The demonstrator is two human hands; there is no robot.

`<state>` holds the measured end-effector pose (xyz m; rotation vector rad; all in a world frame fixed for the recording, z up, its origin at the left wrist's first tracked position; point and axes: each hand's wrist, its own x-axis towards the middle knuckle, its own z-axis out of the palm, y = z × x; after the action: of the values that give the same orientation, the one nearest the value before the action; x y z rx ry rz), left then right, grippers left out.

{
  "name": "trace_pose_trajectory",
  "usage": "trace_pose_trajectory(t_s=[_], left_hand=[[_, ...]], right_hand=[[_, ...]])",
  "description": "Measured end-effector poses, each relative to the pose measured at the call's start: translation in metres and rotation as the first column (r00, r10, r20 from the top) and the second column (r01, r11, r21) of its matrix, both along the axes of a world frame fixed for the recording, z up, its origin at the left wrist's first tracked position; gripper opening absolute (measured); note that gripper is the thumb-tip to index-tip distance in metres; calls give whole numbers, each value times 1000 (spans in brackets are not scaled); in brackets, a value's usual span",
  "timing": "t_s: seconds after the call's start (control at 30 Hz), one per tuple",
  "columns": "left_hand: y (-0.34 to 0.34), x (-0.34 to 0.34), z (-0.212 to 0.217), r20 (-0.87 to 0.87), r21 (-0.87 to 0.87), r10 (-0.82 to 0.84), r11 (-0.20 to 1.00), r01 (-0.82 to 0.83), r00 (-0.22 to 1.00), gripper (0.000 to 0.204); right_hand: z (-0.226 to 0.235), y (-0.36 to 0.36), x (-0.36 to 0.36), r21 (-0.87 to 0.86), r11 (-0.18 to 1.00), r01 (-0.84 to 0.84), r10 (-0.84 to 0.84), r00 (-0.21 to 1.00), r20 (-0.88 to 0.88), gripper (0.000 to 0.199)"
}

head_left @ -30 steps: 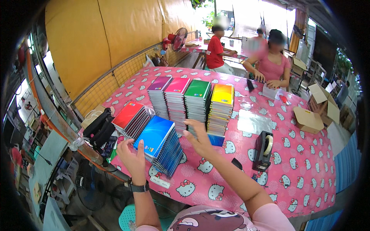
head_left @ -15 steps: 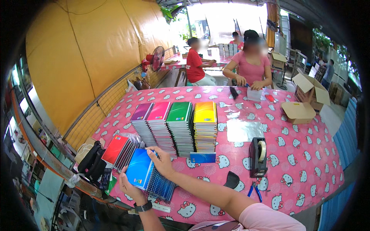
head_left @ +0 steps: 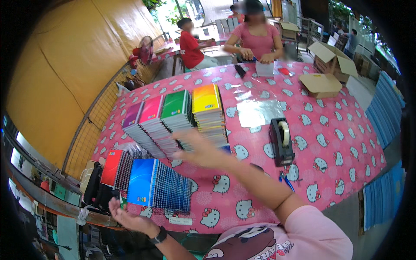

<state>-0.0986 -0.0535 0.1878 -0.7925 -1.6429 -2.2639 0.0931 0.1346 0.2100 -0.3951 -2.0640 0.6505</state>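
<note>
My left hand [head_left: 132, 219] is open, palm up, just off the near left corner of a stack of blue spiral notebooks [head_left: 142, 180]. My right hand [head_left: 197, 147], blurred, stretches out with fingers apart and nothing visible in it, in front of the tall stacks of green [head_left: 174, 103] and yellow spiral notebooks [head_left: 206, 99]. Stacks of pink [head_left: 151, 108] and purple notebooks [head_left: 132, 115] stand to their left. Red notebooks [head_left: 111, 167] lean beside the blue stack. A small blue piece by the yellow stack's base is mostly hidden by my right arm.
A black tape dispenser [head_left: 281, 143], blue-handled pliers [head_left: 286, 181] and clear plastic sheets [head_left: 259, 113] lie on the pink patterned tablecloth [head_left: 342, 151]. Across the table a person in pink [head_left: 258, 39] handles a white stack. Cardboard boxes [head_left: 320, 84] sit far right; black bags [head_left: 96, 186] lie left.
Both hands have let go of the blue notebook, which now lies on its stack. My right hand has moved up and right, my left down and left. The view has shifted.
</note>
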Motion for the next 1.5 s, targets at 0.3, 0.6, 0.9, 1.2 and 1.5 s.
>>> trace_pose_trajectory(t_s=[0.3,0.6,0.9,1.2,1.5], left_hand=[[-58,30,17,-278,90,-961,-5,996,20,40],[27,131,-94,491,-191,-848,116,975,197,36],[81,132,-158,435,-277,-713,475,835,550,64],[66,117,-179,411,-373,-761,362,854,502,47],[17,105,-179,537,-328,-675,385,863,506,23]], right_hand=[[39,-13,239,-71,619,-782,446,424,-788,63],[-171,54,75,-438,700,564,-550,817,173,39],[-185,39,89,-415,755,507,-478,859,180,20],[-148,-62,153,-548,820,166,-46,973,225,17],[-16,-60,232,-429,773,467,-474,875,98,48]])
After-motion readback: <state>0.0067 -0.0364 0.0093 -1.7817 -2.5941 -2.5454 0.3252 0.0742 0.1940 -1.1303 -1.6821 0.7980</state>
